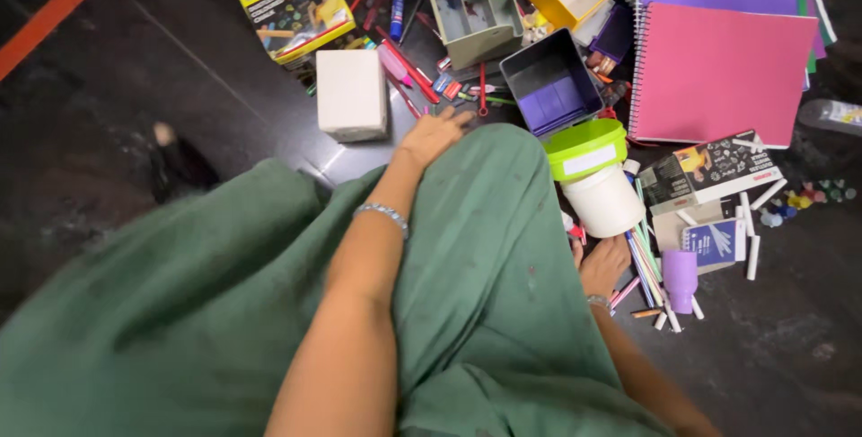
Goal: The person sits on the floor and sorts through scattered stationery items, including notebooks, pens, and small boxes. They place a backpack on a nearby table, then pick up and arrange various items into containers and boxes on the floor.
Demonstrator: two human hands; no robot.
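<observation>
Left hand [434, 134] spread on knee near white box [351, 94]; right hand [603, 266] loosely open by tub [603, 194]

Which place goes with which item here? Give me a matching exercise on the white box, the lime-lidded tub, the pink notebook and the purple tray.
Items:
1. white box
2. lime-lidded tub
3. pink notebook
4. purple tray

Places:
A. far right, on a stack of notebooks
B. just beyond the left hand
C. above the right hand, beside the green cloth
D. between the grey organiser and the tub

Pairs: 1-B, 2-C, 3-A, 4-D
</observation>
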